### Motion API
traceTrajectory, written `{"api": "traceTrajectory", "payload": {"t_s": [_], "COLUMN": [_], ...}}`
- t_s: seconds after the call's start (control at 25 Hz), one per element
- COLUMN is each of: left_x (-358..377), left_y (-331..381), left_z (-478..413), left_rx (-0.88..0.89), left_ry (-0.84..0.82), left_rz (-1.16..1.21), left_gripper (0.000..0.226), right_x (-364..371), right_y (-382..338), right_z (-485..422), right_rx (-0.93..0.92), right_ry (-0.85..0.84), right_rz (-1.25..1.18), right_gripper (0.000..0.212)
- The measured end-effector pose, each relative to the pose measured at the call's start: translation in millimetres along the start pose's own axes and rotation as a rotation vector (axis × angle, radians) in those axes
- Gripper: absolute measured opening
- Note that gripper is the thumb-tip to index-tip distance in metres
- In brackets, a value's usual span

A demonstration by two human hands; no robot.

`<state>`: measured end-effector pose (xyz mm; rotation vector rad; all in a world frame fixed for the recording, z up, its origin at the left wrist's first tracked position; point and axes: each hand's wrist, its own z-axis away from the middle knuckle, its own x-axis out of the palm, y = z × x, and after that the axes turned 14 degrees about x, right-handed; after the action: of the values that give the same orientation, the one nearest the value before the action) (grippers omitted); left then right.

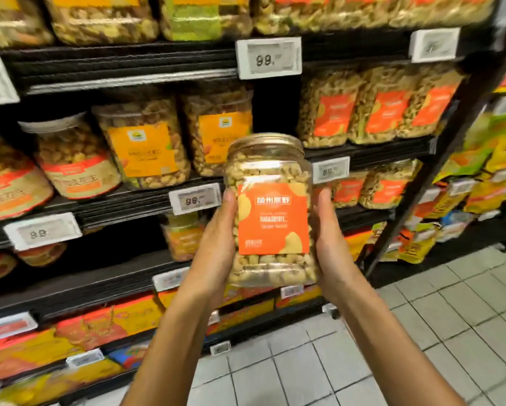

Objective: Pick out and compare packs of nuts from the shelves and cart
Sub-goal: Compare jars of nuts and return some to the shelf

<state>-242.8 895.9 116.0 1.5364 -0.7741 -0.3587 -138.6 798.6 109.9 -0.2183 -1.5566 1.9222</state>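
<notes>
As L hand (216,247), R hand (332,247) grip it, nut jar (271,213) upright

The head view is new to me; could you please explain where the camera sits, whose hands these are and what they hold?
There is no machine here: a person wears one wide-angle camera on the head, looking forward and down. The left hand and right hand grip a clear jar of pale nuts from either side, roughly upright, its orange label facing the camera and its gold lid on. Behind it stand store shelves with similar jars and price tags; below is a tiled floor.
</notes>
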Motion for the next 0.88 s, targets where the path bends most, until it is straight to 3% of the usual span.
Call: {"api": "traceTrajectory", "payload": {"t_s": [0.12,0.32,0.56,0.72,0.88], "left_x": [65,112,112,110,104], "left_y": [13,16,8,3,-12], "left_z": [-37,-80,-101,-120,-130], "left_rx": [0.086,0.152,0.219,0.314,0.428], "left_ry": [0.077,0.272,0.294,0.315,0.296], "left_rz": [0.001,-0.063,-0.159,-0.226,-0.298], "left_gripper": [0.038,0.047,0.051,0.045,0.048], "right_x": [-51,-85,-95,-87,-87], "right_y": [-55,-101,-104,-103,-105], "right_z": [-24,-71,-103,-126,-135], "right_rx": [-0.019,-0.015,-0.037,-0.12,-0.25], "right_ry": [-0.049,-0.142,-0.27,-0.158,-0.073], "right_rz": [0.046,0.139,0.178,0.236,0.313], "right_gripper": [0.074,0.059,0.056,0.062,0.05]}}
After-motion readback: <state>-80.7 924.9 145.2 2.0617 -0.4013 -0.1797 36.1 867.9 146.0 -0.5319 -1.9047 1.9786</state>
